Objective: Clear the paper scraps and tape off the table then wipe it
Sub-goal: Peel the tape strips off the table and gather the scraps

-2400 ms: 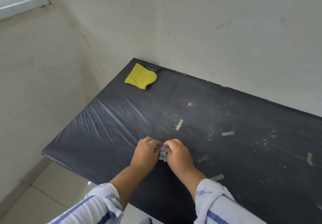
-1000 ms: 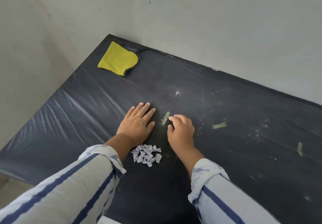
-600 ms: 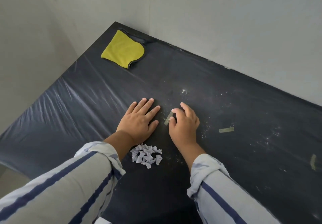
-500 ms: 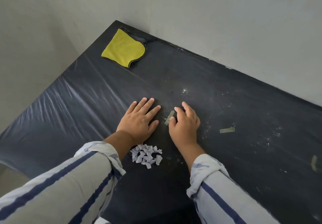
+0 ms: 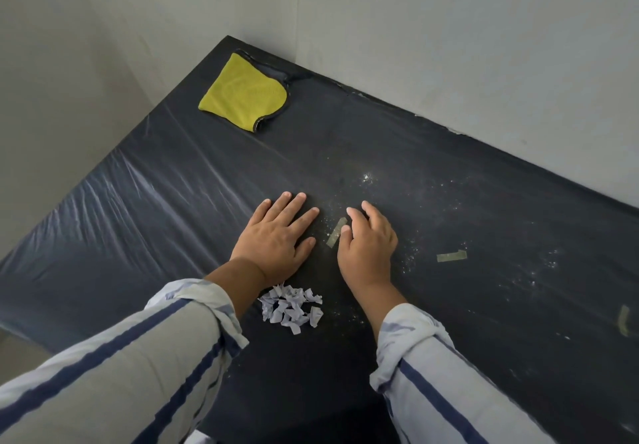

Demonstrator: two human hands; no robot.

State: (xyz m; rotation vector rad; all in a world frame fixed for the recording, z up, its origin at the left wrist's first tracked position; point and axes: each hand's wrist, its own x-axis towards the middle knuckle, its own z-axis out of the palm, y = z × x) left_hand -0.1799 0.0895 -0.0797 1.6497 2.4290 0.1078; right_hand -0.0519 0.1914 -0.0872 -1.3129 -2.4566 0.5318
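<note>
My left hand (image 5: 276, 232) presses flat on the black plastic-covered table (image 5: 179, 201), fingers straight. Just right of it, my right hand (image 5: 368, 243) is curled over the upper end of a pale green tape strip (image 5: 334, 236), with thumb and forefinger pinching at that end. The strip lies flat on the table. A small heap of pale lilac paper scraps (image 5: 292, 309) sits between my wrists. A second tape strip (image 5: 451, 256) lies to the right and a third (image 5: 624, 319) near the right edge. White crumbs (image 5: 366, 177) are scattered about.
A yellow cloth (image 5: 245, 94) lies in the far left corner of the table, next to the two walls (image 5: 449, 29). The table's left edge drops to the floor (image 5: 20, 343).
I set the paper scraps down as a heap near the front edge. My left hand went flat on the table, and my right hand reached the tape strip and closed on its end.
</note>
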